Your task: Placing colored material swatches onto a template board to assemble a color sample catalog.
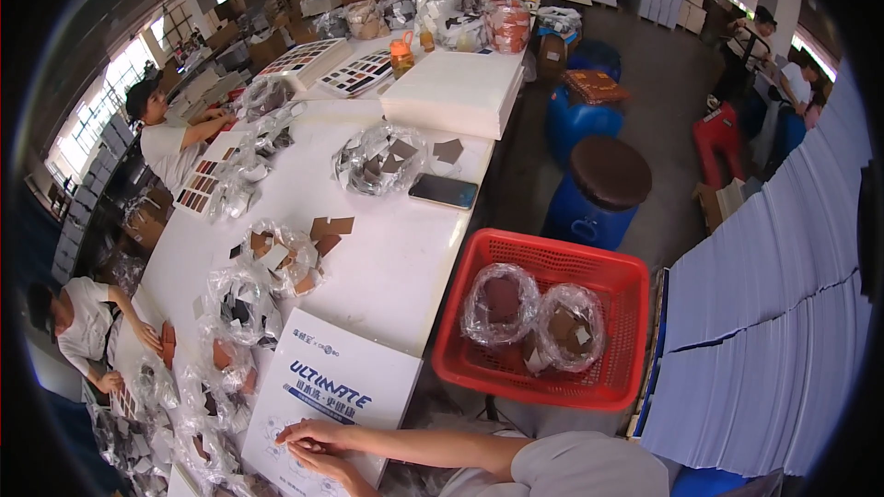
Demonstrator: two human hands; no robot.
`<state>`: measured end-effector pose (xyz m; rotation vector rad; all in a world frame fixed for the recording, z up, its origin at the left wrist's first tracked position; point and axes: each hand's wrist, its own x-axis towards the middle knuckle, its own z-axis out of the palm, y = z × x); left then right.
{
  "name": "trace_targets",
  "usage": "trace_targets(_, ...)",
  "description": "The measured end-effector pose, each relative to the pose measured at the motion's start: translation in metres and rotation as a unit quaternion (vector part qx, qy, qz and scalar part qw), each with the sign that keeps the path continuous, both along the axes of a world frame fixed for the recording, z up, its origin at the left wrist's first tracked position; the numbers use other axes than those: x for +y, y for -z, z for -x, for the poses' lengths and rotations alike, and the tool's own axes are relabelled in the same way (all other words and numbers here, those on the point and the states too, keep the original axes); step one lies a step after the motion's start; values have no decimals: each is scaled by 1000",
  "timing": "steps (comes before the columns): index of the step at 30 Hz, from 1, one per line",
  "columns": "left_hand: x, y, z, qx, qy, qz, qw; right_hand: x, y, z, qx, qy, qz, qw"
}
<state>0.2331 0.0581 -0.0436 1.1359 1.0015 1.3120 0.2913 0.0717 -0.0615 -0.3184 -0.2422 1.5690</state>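
My fingers lie together, flat on the near end of the white printed card [331, 405]. My right hand [311, 435] presses it from above, and my left hand [327, 471] sits just nearer, fingertips touching the same corner; neither is clamped on anything. The card rests on the white table [396, 257], its long axis running from my hands away to the far right. Crinkled plastic bags of brown swatches [241, 305] lie to its left, and a red basket [619, 278] sits to its right.
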Motion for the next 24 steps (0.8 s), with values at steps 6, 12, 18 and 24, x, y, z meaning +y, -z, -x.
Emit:
trace_targets(6, 5, 17, 13, -46, 168, 60, 983, -6, 2, 2, -25, 25, -40, 999)
trace_targets(12, 9, 26, 2, -82, 215, 46, 972, -7, -7, 5, -63, 12, -10, 998)
trace_targets(18, 14, 34, 9, -86, 69, 4, 994, -6, -2, 2, -56, 4, 38, 998)
trace_targets(24, 4, 17, 5, -50, 31, 88, 994, -23, -33, 4, -172, 105, 105, 974)
